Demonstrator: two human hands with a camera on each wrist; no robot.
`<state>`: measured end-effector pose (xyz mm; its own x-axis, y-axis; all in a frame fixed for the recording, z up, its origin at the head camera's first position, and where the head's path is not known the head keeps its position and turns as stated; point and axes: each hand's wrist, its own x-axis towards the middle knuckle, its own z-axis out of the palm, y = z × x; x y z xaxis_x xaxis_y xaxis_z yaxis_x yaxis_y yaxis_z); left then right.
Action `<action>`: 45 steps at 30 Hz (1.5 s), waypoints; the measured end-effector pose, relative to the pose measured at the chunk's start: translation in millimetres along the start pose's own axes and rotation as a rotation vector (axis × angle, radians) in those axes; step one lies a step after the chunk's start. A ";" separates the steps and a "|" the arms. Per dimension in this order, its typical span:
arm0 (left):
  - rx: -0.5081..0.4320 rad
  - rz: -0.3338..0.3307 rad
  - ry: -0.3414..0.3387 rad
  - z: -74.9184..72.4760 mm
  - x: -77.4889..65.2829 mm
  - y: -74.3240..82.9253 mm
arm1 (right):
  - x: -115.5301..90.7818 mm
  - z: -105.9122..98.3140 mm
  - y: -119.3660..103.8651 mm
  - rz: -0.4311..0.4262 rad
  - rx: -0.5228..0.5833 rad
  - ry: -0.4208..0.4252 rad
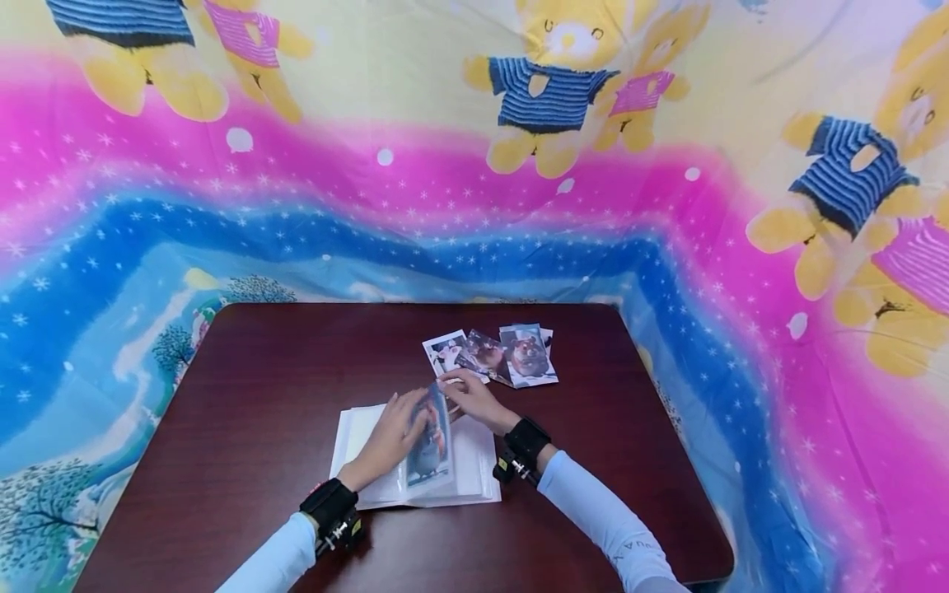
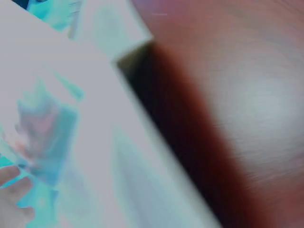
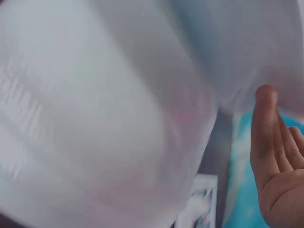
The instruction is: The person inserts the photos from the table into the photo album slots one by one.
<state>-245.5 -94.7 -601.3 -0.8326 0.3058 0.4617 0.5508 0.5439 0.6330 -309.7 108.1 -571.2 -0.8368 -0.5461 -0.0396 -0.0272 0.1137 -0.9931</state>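
Observation:
A photo album with white pages lies open on the table. One of its translucent sleeve pages stands raised near the middle, with a photo showing on it. My right hand pinches the top of this page, its thumb in front and the other fingers partly hidden behind the film. My left hand rests against the left side of the raised page, fingers extended and thumb over the photo. In the left wrist view, the photo appears blurred beside the left fingertips.
Several loose photos overlap behind the album, among them an animal picture on the right. The dark red wooden table carries everything. A patterned cloth with teddy bears hangs around its back and sides.

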 end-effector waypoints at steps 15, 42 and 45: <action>-0.142 -0.389 0.079 -74.2 1.8 -22.1 | -14.0 47.2 -24.8 -0.267 -0.399 -0.199; 0.329 0.100 0.187 -4.4 -20.6 -25.3 | -2.9 -26.6 49.8 0.030 -0.581 0.644; 0.267 0.172 0.154 2.5 -20.3 -17.2 | 2.7 -31.1 50.7 0.127 -0.597 0.747</action>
<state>-238.2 -108.3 -623.1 -0.6996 0.3000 0.6485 0.6304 0.6864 0.3626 -330.3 138.2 -618.2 -0.9792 0.1451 0.1420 -0.0134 0.6518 -0.7583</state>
